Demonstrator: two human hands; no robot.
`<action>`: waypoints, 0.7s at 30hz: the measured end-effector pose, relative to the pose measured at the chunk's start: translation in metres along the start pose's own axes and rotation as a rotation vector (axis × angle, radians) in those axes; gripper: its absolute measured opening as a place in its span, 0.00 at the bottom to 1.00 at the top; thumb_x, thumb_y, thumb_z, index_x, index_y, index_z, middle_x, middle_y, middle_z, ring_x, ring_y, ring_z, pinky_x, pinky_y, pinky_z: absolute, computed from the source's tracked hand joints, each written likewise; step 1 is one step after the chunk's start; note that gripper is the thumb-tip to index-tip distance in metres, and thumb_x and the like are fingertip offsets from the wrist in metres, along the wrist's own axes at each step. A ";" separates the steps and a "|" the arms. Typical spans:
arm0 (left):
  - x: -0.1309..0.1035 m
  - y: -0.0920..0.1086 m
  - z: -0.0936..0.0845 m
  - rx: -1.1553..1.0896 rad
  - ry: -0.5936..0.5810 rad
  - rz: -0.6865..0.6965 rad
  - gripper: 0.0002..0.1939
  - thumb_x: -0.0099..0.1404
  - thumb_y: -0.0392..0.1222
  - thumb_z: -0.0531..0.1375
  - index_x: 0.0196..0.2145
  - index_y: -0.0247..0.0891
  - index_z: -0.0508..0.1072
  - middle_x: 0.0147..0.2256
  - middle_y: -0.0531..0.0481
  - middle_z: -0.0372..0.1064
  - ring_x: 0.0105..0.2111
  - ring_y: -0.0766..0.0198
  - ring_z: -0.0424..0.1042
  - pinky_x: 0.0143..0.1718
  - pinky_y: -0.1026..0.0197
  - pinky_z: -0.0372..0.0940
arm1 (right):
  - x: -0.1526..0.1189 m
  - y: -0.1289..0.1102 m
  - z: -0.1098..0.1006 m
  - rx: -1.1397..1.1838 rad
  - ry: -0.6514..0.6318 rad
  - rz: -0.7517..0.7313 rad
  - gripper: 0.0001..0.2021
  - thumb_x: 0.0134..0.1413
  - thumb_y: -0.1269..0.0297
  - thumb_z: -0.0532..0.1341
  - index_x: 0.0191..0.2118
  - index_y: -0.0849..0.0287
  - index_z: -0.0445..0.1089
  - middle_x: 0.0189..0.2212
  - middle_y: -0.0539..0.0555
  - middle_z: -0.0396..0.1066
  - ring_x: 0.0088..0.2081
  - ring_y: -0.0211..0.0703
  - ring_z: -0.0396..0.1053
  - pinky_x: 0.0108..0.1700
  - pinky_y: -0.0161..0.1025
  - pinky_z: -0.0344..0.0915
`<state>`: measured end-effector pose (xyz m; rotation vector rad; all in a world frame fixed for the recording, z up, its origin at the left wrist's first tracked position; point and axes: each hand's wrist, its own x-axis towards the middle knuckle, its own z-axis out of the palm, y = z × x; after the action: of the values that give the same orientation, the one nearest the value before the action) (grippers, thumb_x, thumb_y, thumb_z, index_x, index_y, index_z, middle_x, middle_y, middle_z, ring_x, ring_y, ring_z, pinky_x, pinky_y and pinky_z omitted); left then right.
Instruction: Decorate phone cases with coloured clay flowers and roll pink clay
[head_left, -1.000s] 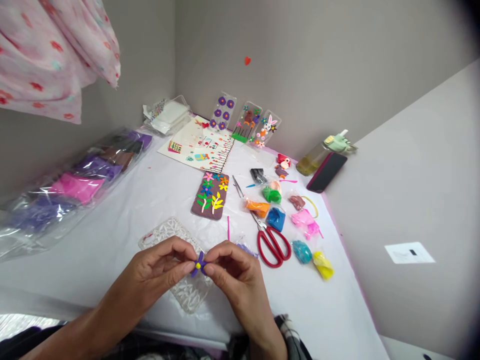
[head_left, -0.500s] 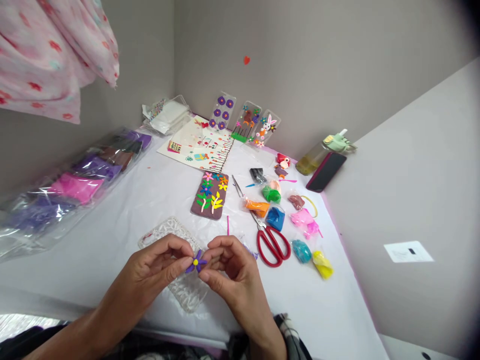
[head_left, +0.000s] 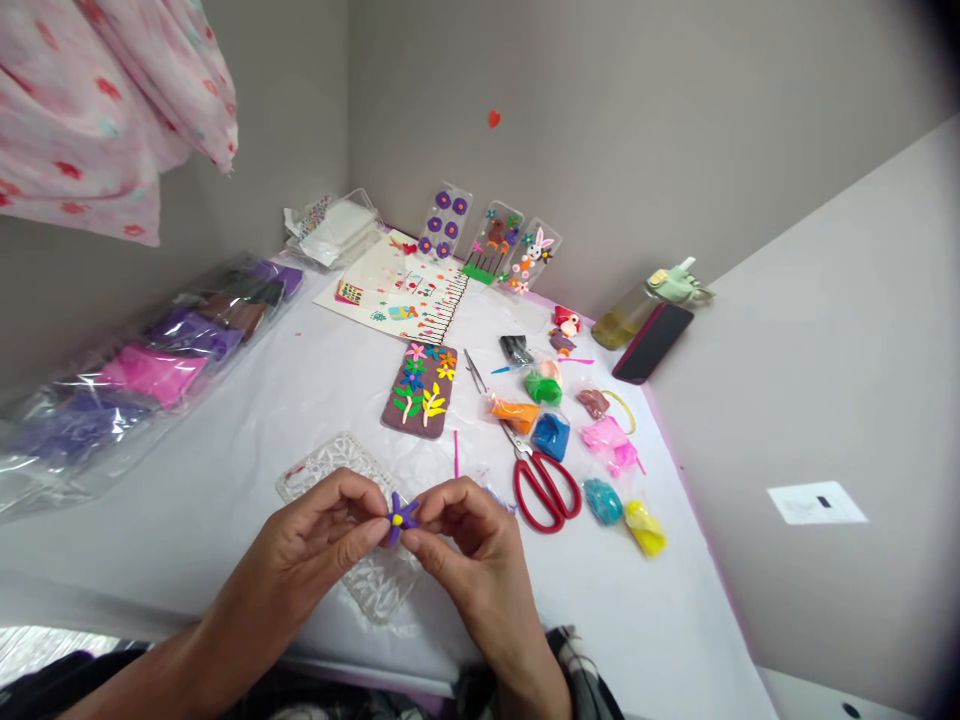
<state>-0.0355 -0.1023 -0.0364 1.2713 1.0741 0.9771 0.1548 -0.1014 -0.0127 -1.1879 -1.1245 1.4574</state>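
Observation:
Between my two hands is a small purple clay flower (head_left: 403,516) with a yellow centre. My left hand (head_left: 322,530) is closed, thumb and fingers pinching the flower from the left. From the right, the thumb and fingers of my right hand (head_left: 472,545) close on its petals. Beneath them a clear patterned plastic tray (head_left: 379,580) lies on the white-covered table, partly hidden by my hands. Just beyond lies a brown phone-case-shaped panel (head_left: 394,415) decorated with clay flowers and leaves.
Red-handled scissors (head_left: 540,490), tweezers (head_left: 475,372) and several clay packets, such as a blue one (head_left: 551,437), lie to the right. A phone (head_left: 654,343) leans on a bottle (head_left: 622,322). Bagged clay (head_left: 157,375) sits at left; an illustrated notebook (head_left: 360,290) lies behind.
The purple flower has shifted slightly right and turned between my fingers. My right hand's fingers now pinch closer on its petals; the things on the table stay where they were.

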 end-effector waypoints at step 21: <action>0.005 0.003 -0.005 -0.043 -0.062 -0.044 0.07 0.71 0.49 0.65 0.38 0.46 0.77 0.35 0.56 0.75 0.38 0.65 0.78 0.41 0.71 0.72 | -0.001 -0.002 -0.002 -0.106 -0.068 -0.092 0.03 0.56 0.70 0.72 0.36 0.54 0.81 0.33 0.48 0.78 0.36 0.39 0.73 0.41 0.35 0.67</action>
<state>-0.0392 -0.0959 -0.0341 1.2305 1.0238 0.9177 0.1568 -0.1020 -0.0111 -1.1506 -1.2999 1.3914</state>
